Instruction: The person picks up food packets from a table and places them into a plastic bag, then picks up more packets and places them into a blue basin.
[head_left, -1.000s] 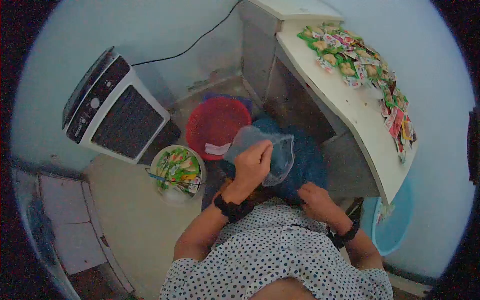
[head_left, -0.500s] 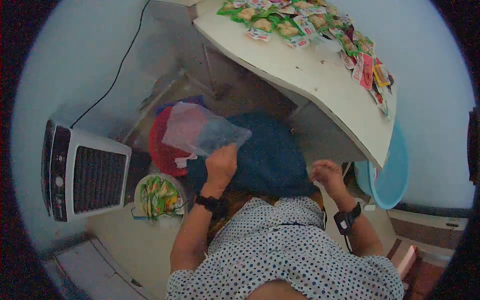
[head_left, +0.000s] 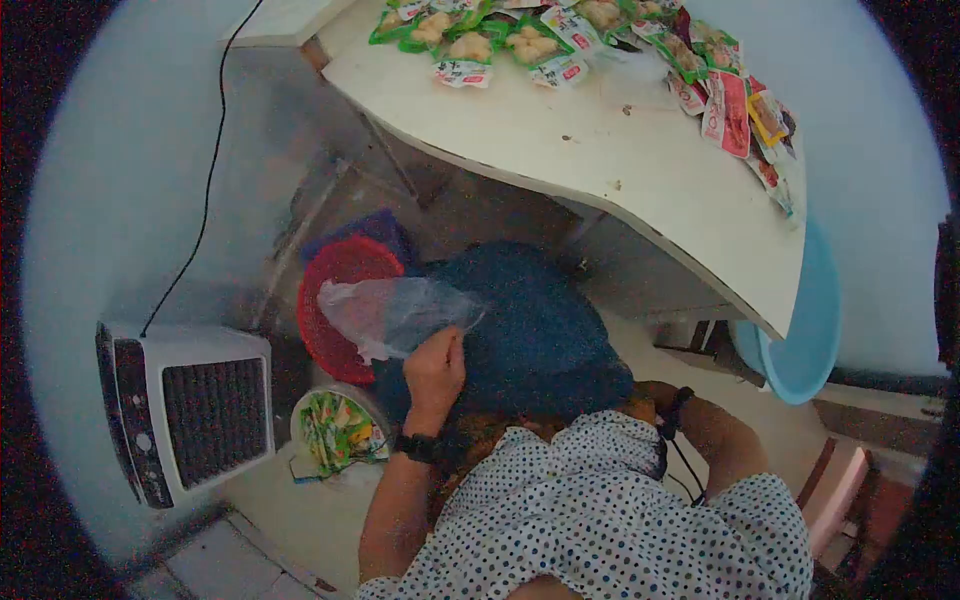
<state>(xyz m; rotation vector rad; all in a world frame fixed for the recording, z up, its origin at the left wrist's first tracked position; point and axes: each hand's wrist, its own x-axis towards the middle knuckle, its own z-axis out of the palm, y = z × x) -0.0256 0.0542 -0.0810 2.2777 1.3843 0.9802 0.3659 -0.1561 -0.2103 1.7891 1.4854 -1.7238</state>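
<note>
My left hand (head_left: 436,372) is closed on one end of a clear plastic bag (head_left: 405,308), which hangs limp over my dark blue trousers (head_left: 540,300) and partly over a red basin (head_left: 325,300). My right hand (head_left: 652,398) is down by my right hip, against the edge of my dotted shirt (head_left: 570,490). Its fingers are hidden, so what it touches or holds does not show. Beside my left forearm, a white bucket (head_left: 380,405) contains several green and yellow food packets (head_left: 340,430).
Several sealed food packets (head_left: 530,42) lie along the far side of the white table (head_left: 520,130). A light blue tub (head_left: 815,320) stands beyond its right end. On the left is an air cooler (head_left: 190,410), with a black cable (head_left: 210,170) running up the wall.
My right hand has dropped from in front of me to my hip. My left hand still grips the bag, which is now bunched and lower over the basin. The view has shifted slightly.
</note>
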